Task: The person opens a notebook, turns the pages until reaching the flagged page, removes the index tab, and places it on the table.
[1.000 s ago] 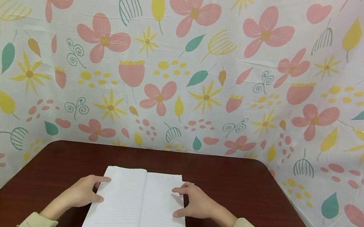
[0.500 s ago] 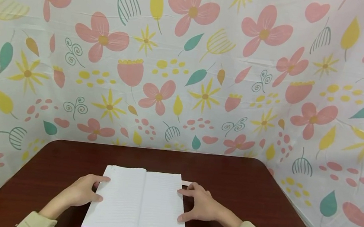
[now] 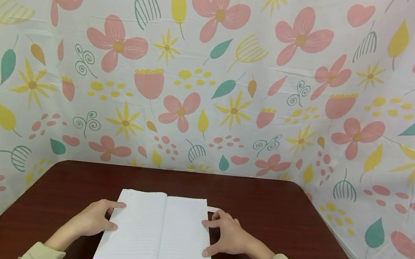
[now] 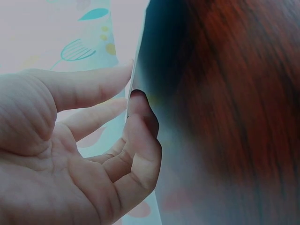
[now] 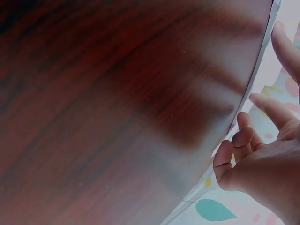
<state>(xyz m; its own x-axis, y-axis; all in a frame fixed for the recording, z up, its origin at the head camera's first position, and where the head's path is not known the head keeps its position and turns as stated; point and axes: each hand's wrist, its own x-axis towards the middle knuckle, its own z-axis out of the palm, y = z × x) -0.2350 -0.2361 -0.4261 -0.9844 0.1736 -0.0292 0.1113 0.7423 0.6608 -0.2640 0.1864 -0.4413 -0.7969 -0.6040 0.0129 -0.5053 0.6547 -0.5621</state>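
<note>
An open notebook (image 3: 142,229) with blank lined pages lies flat on the dark brown table. At its left edge, my left hand (image 3: 94,218) grips the side. The left wrist view shows thumb and forefinger on the page (image 4: 137,51), with other fingers curled round behind the edge. My right hand (image 3: 231,235) is at the opposite edge, its forefinger and thumb tips touching the right page's margin. Its remaining fingers are loosely curled beside the edge in the right wrist view. Near those knuckles, a narrow white strip (image 3: 213,209) sticks out past the notebook's upper right side.
The reddish-brown table (image 3: 178,182) has rounded far corners. A white curtain (image 3: 205,78) printed with flowers and leaves hangs behind the table and along its sides.
My right hand has drawn outward to the right, from over the right page to its edge, baring more of the white strip. The left hand and notebook have stayed nearly still.
</note>
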